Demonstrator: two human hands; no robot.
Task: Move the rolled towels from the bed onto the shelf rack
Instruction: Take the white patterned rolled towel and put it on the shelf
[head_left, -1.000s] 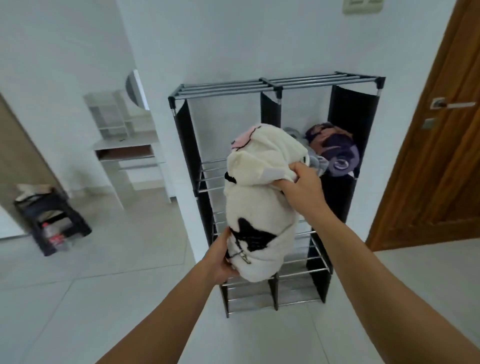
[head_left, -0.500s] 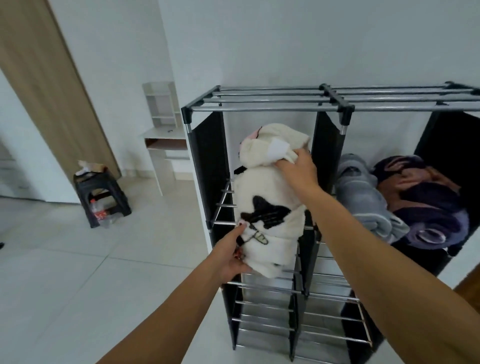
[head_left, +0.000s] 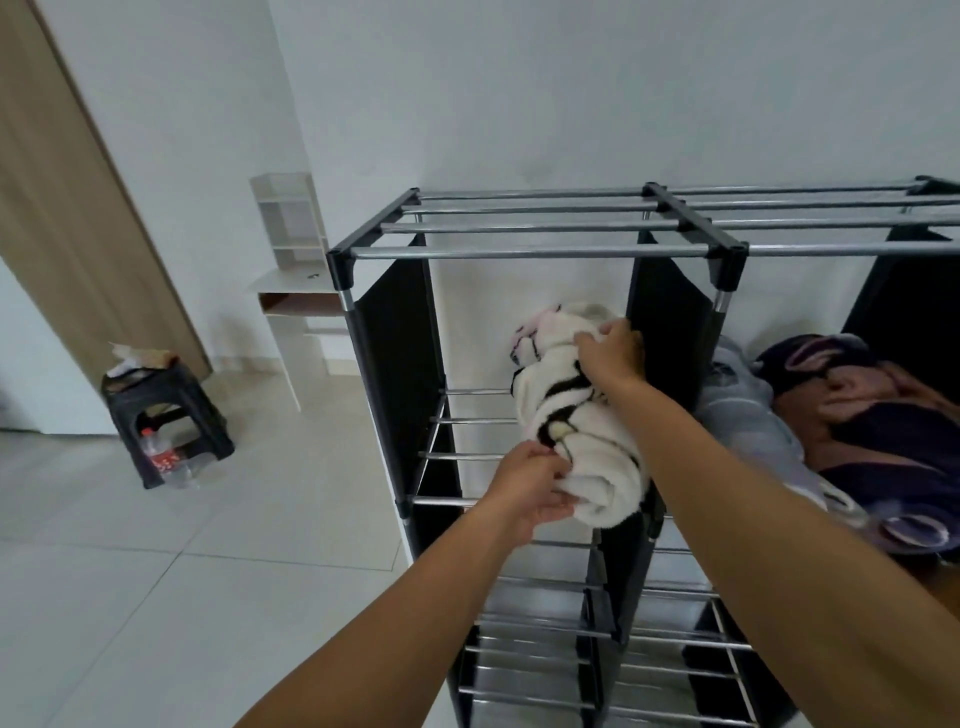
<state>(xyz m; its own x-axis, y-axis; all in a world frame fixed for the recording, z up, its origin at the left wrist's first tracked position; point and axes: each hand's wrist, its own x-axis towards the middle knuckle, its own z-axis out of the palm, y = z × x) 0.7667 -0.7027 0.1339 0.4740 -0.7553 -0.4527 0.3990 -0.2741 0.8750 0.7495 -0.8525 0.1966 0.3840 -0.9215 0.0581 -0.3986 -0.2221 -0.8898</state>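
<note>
In shelf rack (head_left: 540, 252) left bay, 12 o'clock: white rolled towel (head_left: 576, 415), soft, light, prone to unroll; left hand (head_left: 524, 486) fingers pinch near end, right hand (head_left: 610, 351) fingers clasp far end. Best held at both ends.

The black-framed shelf rack with silver metal bars (head_left: 524, 253) runs off the right edge, so its right end and lowest tiers are cut away. The purple and brown rolled towel (head_left: 852, 410) is clipped by that same edge. The pale grey rolled towel (head_left: 753, 415) beside it is smeared by blur, its folds unreadable. The right forearm covers part of the white rolled towel with black markings (head_left: 582, 431). Under the black plastic stool (head_left: 156, 410) a clear bottle with a red label (head_left: 166, 457) is too small to read.
</note>
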